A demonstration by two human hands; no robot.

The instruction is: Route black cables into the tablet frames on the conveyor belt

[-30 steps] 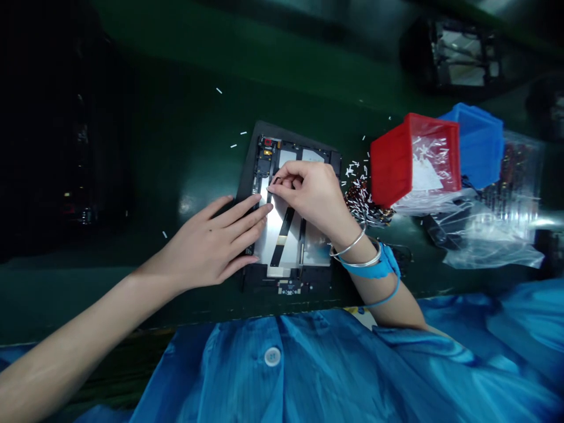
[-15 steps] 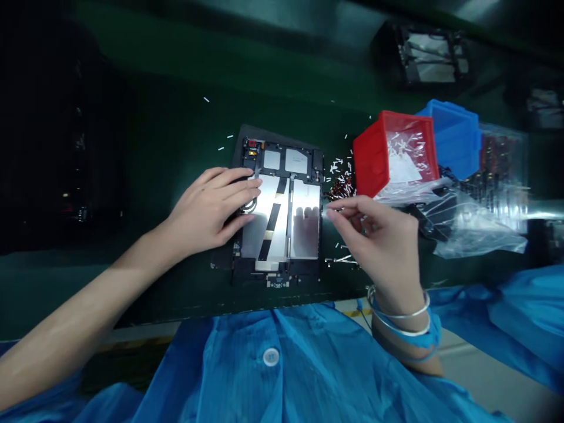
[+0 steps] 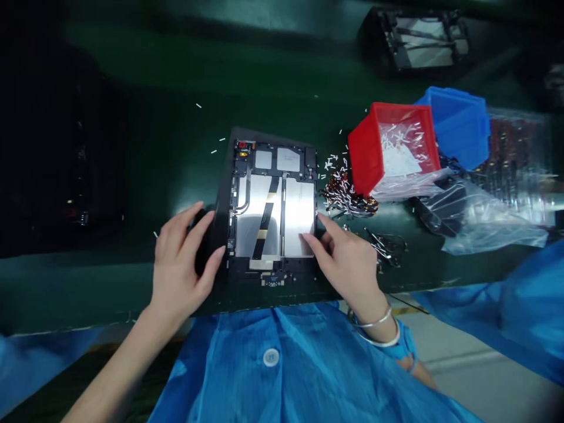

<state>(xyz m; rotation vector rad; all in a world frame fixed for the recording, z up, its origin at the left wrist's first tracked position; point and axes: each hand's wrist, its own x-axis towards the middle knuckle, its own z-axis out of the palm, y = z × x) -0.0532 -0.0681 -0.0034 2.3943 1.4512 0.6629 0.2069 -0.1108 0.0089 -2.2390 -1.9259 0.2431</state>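
An opened tablet [image 3: 259, 217] lies face down on a dark sheet, with its silver batteries, black flex cables and a small board at the lower end exposed. My left hand [image 3: 180, 264] is beside its left edge, fingers apart and holding nothing; the thumb comes close to the edge. At the right edge, my right hand [image 3: 343, 252] grips the tablet, its thumb over the silver battery and its index finger against the side. The other right fingers are curled and partly hidden.
Right of the tablet lies a heap of small flex cables [image 3: 350, 200] with white slips. Beyond it stand a red bin [image 3: 365, 153], a blue bin [image 3: 465, 132] and plastic bags [image 3: 480, 220]. Metal parts [image 3: 388, 247] lie near the right wrist. Another opened device [image 3: 423, 44] sits at the back.
My left hand has come off the tablet and moved down to the left, its fingers spreading. My right hand has gone from a pinch beside the tablet to its right edge.
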